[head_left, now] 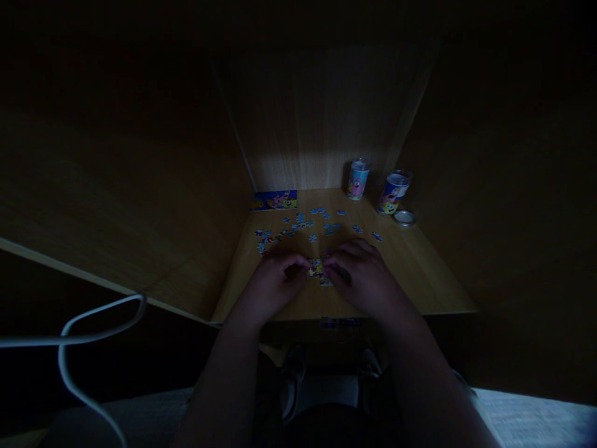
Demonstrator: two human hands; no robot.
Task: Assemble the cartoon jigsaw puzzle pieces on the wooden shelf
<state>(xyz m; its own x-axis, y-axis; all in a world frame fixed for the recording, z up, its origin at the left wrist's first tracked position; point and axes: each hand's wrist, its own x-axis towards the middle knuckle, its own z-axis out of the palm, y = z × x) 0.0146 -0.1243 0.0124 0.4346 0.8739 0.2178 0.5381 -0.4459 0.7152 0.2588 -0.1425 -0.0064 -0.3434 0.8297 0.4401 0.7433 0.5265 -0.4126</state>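
A small joined patch of jigsaw puzzle pieces (316, 267), mostly yellow, lies on the wooden desk (289, 302) between my hands. My left hand (276, 281) pinches the left edge of this patch with thumb and forefinger. At its right side my right hand (361, 274) has its fingers closed on the edge, partly covering it. Another piece (326, 281) shows just below, near my right thumb. Beyond my hands several loose bluish puzzle pieces (313, 238) are scattered, with some reddish ones toward the left.
A blue picture card (275, 200) lies at the back left. Two cartoon-printed cans, one (357, 180) and a nearer one (394, 193), stand at the back right beside a round lid (405, 218). Wooden panels enclose the desk. A white cable (65, 342) hangs at lower left.
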